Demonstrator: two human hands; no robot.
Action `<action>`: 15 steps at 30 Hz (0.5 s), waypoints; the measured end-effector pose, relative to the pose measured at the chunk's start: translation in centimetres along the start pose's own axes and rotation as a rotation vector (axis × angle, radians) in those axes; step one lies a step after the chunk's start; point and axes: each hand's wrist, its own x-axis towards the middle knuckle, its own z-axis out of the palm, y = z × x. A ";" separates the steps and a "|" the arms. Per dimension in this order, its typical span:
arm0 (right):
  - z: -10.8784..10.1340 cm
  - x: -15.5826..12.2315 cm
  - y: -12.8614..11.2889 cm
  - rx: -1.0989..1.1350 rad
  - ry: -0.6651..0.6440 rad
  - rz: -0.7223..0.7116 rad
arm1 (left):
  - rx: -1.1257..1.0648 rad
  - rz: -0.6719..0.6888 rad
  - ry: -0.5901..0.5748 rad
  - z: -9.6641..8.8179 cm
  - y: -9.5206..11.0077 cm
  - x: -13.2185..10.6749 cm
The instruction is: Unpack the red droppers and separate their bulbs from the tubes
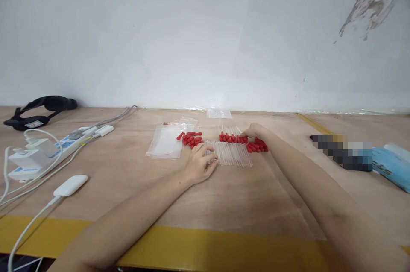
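Note:
A row of clear glass tubes [233, 154] lies in the middle of the wooden table [224, 195]. Red rubber caps sit in a loose pile [191, 138] to the left and in a line [238, 138] over the tubes' far ends. My left hand [201, 163] rests on the left end of the tube row, fingers curled on a tube. My right hand [253, 131] reaches to the far side, fingers curled down among the red caps; what it pinches is hidden.
Clear zip bags [166, 141] lie left of the caps, another bag [219, 113] by the wall. A power strip with plugs and cables [48, 150], a white charger [70, 185] and a black strap [41, 109] sit at left. A blue packet [392, 165] lies at right. Yellow tape [198, 246] marks the near edge.

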 end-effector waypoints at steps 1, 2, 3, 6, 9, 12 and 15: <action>-0.3 -0.3 -0.3 -0.007 -0.020 0.021 | 0.001 0.000 -0.002 0.0 0.0 0.0; -0.7 -0.7 -0.6 -0.018 -0.044 0.048 | 0.002 0.000 0.000 0.0 -0.1 0.0; -1.1 -1.2 -0.9 -0.024 -0.066 0.068 | 0.003 0.000 0.004 0.0 -0.1 0.0; -1.7 -3.8 -1.6 0.003 -0.074 0.027 | 0.016 0.008 0.018 -0.1 -0.2 0.1; -1.1 -7.6 -1.8 0.070 0.002 -0.163 | 0.071 0.042 0.062 -0.3 -0.1 0.2; 0.5 -11.7 -1.6 0.100 0.125 -0.482 | 0.183 0.146 0.121 -0.7 0.3 0.4; 2.1 -14.8 -1.4 -0.005 0.224 -0.723 | 0.279 0.307 0.118 -0.9 0.8 0.4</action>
